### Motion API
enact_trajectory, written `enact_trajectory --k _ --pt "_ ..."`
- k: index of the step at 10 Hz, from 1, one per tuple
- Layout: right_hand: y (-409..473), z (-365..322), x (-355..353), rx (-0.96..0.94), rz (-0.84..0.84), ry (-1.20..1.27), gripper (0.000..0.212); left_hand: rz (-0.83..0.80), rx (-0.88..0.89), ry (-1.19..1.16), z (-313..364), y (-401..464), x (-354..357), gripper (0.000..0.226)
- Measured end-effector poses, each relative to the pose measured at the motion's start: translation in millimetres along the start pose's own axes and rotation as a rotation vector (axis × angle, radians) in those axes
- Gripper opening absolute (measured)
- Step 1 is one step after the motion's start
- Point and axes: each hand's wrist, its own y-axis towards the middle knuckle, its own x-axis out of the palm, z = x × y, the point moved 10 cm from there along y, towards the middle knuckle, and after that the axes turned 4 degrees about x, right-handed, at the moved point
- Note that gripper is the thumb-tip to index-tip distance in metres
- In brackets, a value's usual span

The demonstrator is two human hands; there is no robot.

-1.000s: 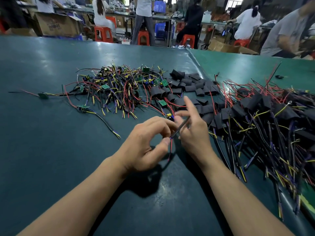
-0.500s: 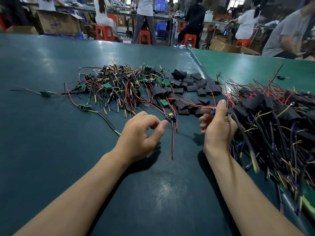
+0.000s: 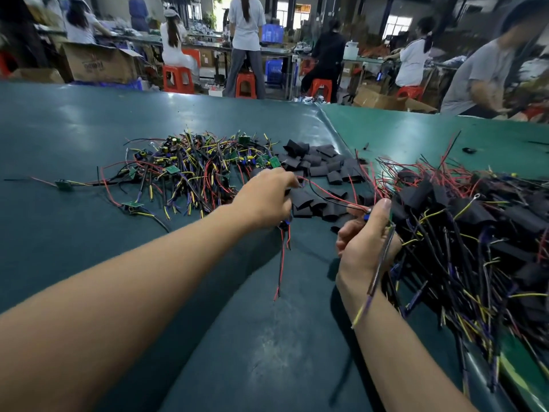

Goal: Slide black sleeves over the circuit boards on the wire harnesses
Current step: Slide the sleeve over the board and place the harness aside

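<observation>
The left hand (image 3: 267, 197) reached over the counter (image 3: 74, 233), its fingers curled down onto the loose black sleeves (image 3: 315, 168); whether they pinched one could not be told. The right hand (image 3: 364, 242) gripped a wire harness (image 3: 381, 260) with curled fingers, thumb up, just beside the sleeved pile (image 3: 475, 233).

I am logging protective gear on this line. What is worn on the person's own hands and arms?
Nothing shows on either. The left hand and right hand are bare, without gloves, rings or a watch, and both forearms are uncovered with no sleeves in view.
</observation>
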Motion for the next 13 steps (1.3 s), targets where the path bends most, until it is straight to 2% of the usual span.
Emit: enact_trajectory --k 1,2,3,4,5,6,7,8,10,11,12,13 --pt "-2 -8 -2 -0.031 -0.011 0.023 0.057 -0.253 0.059 0.208 4 25 37 0.048" --pt "-2 -5 0 -0.021 -0.048 0.013 0.059 -0.368 0.068 0.291 2 27 59 0.045" --pt "-3 -7 0 -0.021 -0.049 0.015 0.054 -0.284 0.162 0.424 8 28 51 0.036" --pt "-4 -4 -2 -0.034 -0.038 0.036 0.055 -0.11 0.22 0.406 13 20 24 0.028" --pt "-6 2 2 -0.02 -0.024 0.092 0.049 0.067 0.133 0.169 1 -6 -9 0.024" --pt "-5 5 13 -0.03 -0.075 0.158 0.04 0.107 0.025 0.075 -17 -46 -24 0.015" --pt "-9 11 28 0.007 -0.156 0.221 0.03 0.064 -0.071 0.132 -33 -96 -24 0.023" --pt "-12 18 43 0.056 -0.263 0.282 0.012 0.069 -0.193 0.093 -43 -137 -30 0.033" --pt "-20 31 57 0.205 -0.386 0.317 0.013 0.011 -0.064 -0.142 -28 -143 -20 0.056" --pt "-20 33 58 0.245 -0.393 0.294 0.015 0.071 -0.104 -0.218 -36 -141 -26 0.052" --pt "-20 35 61 0.276 -0.414 0.303 0.019 0.112 -0.132 -0.253 -46 -137 -28 0.036" --pt "-21 35 62 0.271 -0.436 0.289 0.017 0.132 -0.123 -0.219 -50 -137 -29 0.042"
